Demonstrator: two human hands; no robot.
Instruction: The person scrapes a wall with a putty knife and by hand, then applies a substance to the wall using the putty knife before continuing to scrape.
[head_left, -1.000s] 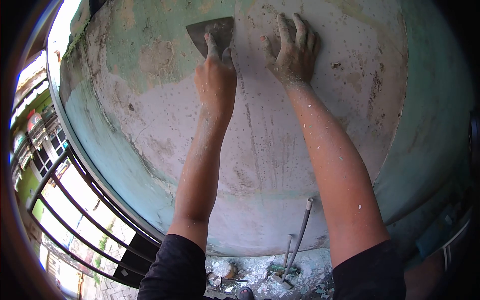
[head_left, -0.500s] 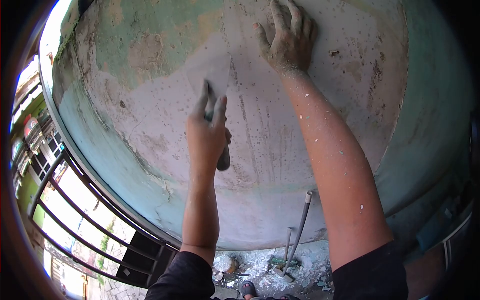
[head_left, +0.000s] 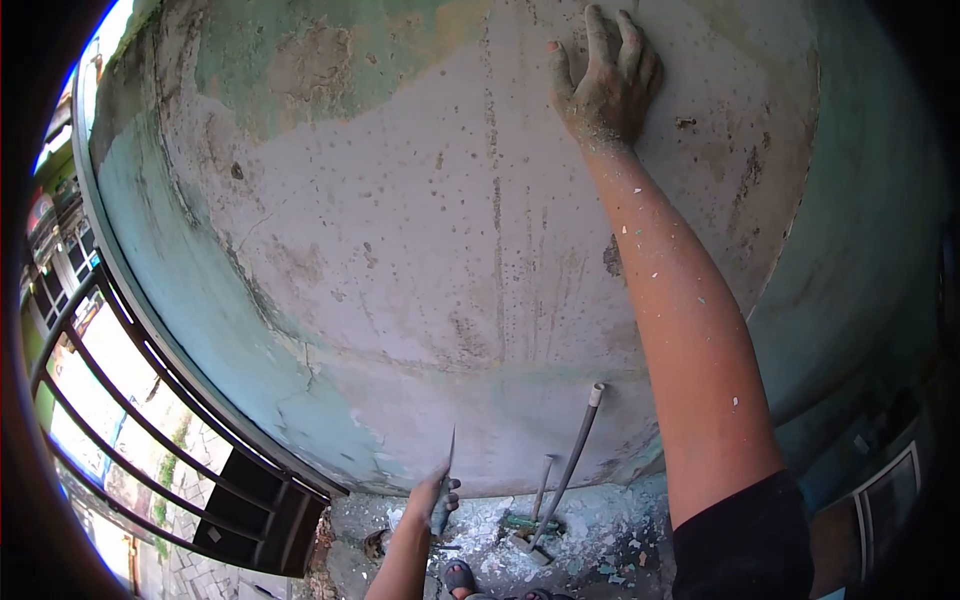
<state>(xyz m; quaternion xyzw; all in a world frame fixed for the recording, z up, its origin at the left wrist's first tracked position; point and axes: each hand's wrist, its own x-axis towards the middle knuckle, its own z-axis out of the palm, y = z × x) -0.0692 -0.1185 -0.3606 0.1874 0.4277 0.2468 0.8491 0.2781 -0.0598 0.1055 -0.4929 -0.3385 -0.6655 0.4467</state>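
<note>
In my left hand [head_left: 430, 500] is a scraper [head_left: 451, 455], its blade seen edge-on and pointing up. That hand is low, close to the foot of the wall, with its fingers wrapped round the handle. My right hand [head_left: 612, 95] lies against the upper part of the wall [head_left: 400, 220], fingers spread, with dust on the fingers and wrist. Bare pale plaster with dark pits and streaks covers most of the wall; green paint remains at the top left and along the sides. Paint flakes cling to my right forearm.
Two long-handled tools lean against the wall's base; the nearer has a grey pole [head_left: 575, 455] and a block-like head. Paint chips [head_left: 610, 510] litter the floor around my sandalled foot [head_left: 459, 577]. A dark metal railing [head_left: 130, 400] stands on the left.
My left hand has dropped with the scraper from the middle of the wall to near its foot, and the blade has left the plaster. My right hand stays on the wall.
</note>
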